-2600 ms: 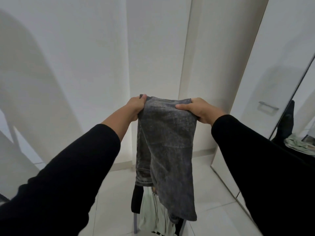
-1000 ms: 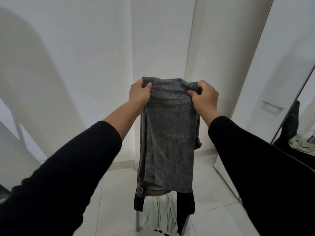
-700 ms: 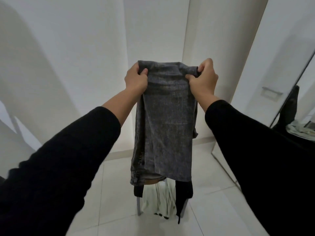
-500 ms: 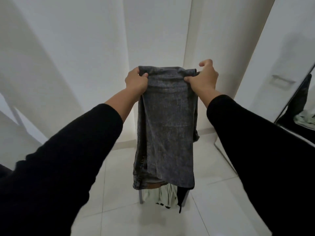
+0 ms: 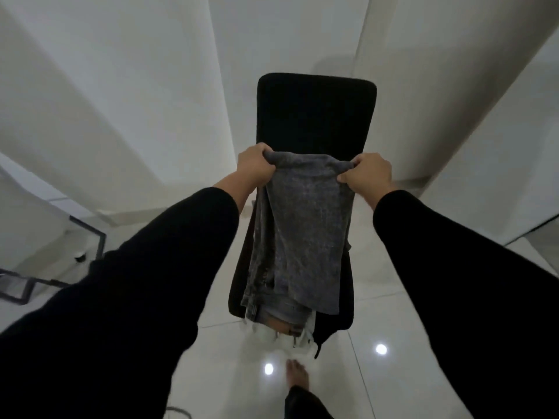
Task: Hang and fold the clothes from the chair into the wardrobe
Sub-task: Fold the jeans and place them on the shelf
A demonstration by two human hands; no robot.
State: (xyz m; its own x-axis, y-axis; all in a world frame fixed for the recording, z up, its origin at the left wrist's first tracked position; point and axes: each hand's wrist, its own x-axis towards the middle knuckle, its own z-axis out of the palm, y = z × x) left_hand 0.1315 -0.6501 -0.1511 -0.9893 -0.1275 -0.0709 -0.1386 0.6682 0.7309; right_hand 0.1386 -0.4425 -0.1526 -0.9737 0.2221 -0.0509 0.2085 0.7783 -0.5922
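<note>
I hold a pair of grey washed jeans [image 5: 299, 237] folded over, hanging down in front of me. My left hand [image 5: 255, 166] grips the fold's left corner and my right hand [image 5: 367, 173] grips its right corner. Right behind the jeans stands a black chair [image 5: 314, 116], its backrest rising above my hands. White clothing [image 5: 281, 334] and a dark garment [image 5: 329, 325] lie on the seat, mostly hidden by the jeans.
White walls and a white wardrobe panel [image 5: 484, 131] surround the chair. A black metal frame [image 5: 90, 234] stands on the glossy tiled floor at the left. My bare foot [image 5: 298, 378] shows at the bottom.
The view has tilted down and closer to the chair, whose backrest now shows above my hands. My hands have lowered the folded jeans over the seat.
</note>
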